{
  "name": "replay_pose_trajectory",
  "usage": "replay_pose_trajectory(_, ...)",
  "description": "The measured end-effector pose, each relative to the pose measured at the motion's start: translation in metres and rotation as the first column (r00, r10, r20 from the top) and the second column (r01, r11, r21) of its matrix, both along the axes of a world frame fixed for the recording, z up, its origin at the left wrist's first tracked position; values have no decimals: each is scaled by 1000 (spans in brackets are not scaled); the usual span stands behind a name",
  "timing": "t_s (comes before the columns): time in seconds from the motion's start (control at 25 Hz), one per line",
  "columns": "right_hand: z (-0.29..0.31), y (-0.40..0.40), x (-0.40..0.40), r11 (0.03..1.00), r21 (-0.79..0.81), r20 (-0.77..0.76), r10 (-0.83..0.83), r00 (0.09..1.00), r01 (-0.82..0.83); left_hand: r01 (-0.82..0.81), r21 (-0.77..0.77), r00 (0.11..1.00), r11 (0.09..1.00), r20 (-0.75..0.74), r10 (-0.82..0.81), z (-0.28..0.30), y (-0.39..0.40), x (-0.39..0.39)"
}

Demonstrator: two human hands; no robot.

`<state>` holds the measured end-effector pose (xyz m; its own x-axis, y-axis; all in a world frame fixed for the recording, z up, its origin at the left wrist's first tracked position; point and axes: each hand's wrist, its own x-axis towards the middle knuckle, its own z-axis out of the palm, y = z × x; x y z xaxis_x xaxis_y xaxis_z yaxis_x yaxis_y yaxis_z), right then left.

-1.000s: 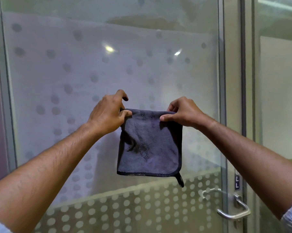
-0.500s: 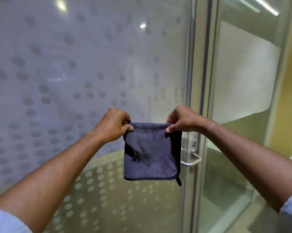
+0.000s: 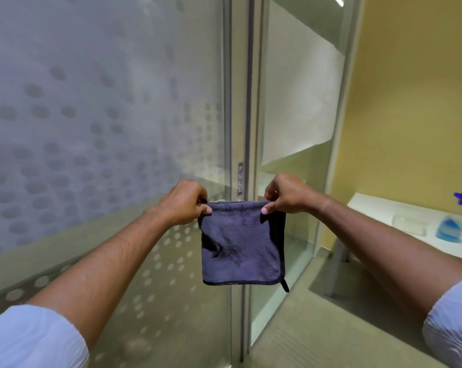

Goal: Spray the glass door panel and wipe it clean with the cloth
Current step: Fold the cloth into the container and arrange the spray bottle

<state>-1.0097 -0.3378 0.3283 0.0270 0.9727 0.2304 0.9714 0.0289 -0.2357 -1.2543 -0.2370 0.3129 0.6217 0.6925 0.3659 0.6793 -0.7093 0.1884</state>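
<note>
Left hand (image 3: 183, 203) and right hand (image 3: 287, 193) pinch top corners of folded dark-blue microfibre cloth (image 3: 241, 243), lower centre; frosted dotted glass door panel (image 3: 99, 115) shifted left; blue spray bottle (image 3: 453, 221) newly visible right.

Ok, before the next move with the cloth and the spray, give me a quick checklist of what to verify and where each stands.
1. Cloth held: ok, the left hand and right hand each pinch a top corner.
2. Cloth folded to a flat pad: ok, it hangs square.
3. Spray bottle within view: ok, on the white table at right, upright, blurred.
4. A hand free for the bottle: not ok, both hold the cloth.
5. Glass door panel sprayed: cannot tell, no droplets visible.
6. Cloth on glass: not ok, it hangs in front.
</note>
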Motion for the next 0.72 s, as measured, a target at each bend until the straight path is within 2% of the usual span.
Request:
replay_pose_trajectory(0.28,-30,-54,87,985,-54,-110,-168,980,163,123,-81,991,989,-39,-127,-20,-18,109)
replay_pose_trajectory(0.48,-43,-94,170,960,-114,-131,-271,954,257,228,-137,973,964,-7,-231,-31,-35,207)
replay_pose_trajectory(0.72,-49,-131,277,921,-156,-178,-382,907,357,309,-282,951,908,58,-305,-43,-53,324)
